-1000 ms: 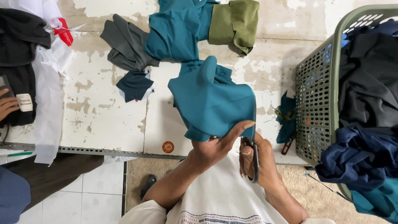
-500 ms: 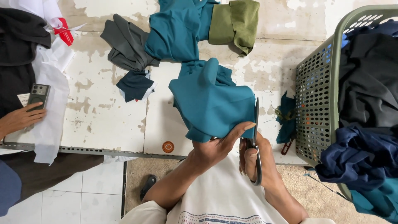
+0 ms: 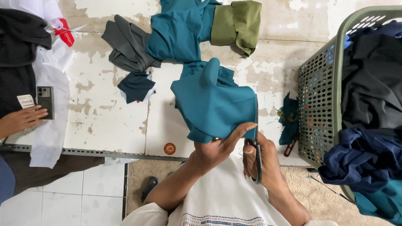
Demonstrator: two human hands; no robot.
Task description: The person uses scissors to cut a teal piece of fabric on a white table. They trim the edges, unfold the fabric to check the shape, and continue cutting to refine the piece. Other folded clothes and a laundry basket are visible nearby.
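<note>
A folded teal cloth (image 3: pixel 211 100) lies on the worn white table (image 3: pixel 109 121) near its front edge. My left hand (image 3: pixel 220 144) pinches the cloth's near right corner. My right hand (image 3: pixel 264 161) grips black-handled scissors (image 3: pixel 256 142), whose blades run up along the cloth's right edge. Further back lie another teal piece (image 3: pixel 178 29), an olive piece (image 3: pixel 238 25), a grey piece (image 3: pixel 125 44) and a small dark navy piece (image 3: pixel 136 86).
A green perforated basket (image 3: pixel 324 92) full of dark and blue garments stands at the right. A teal scrap (image 3: pixel 289 117) lies beside it. At the left, another person's hand (image 3: pixel 21 119) rests by a phone (image 3: pixel 45 101) on white fabric.
The scissors blades have moved further up the teal cloth's right edge. The other person's hand at left has set the phone down flat on the white fabric.
</note>
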